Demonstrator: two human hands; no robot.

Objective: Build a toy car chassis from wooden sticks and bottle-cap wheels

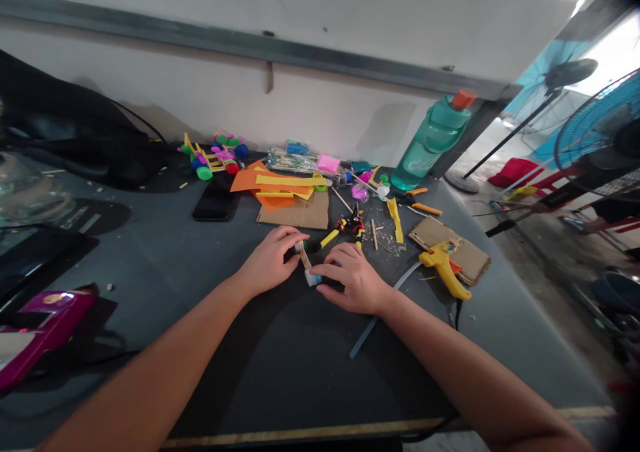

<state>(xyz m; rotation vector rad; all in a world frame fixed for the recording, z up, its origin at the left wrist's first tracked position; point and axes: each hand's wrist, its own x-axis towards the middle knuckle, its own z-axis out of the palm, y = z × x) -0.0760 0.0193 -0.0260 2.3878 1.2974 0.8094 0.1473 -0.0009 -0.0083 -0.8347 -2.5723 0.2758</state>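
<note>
Between my hands, just above or on the dark tabletop, is a small wooden stick piece [305,259] with round cap-like parts at its ends. My left hand [270,259] pinches its upper end, where a bit of white and green shows. The fingers of my right hand [353,279] close on the white and blue cap [313,277] at the lower end. Just beyond my hands lie wire-cutting pliers [345,227] with yellow, red and black handles. A yellow glue gun [445,269] with a long clear glue stick [364,337] rests to the right of my right hand.
Behind are a phone [215,199], orange paper [247,177], cardboard [295,211] and colourful cap-wheeled models [215,155]. A teal bottle [433,139] stands back right, near orange-handled scissors [425,207]. A magenta device [45,325] sits at left. Fans stand beyond the table's right edge.
</note>
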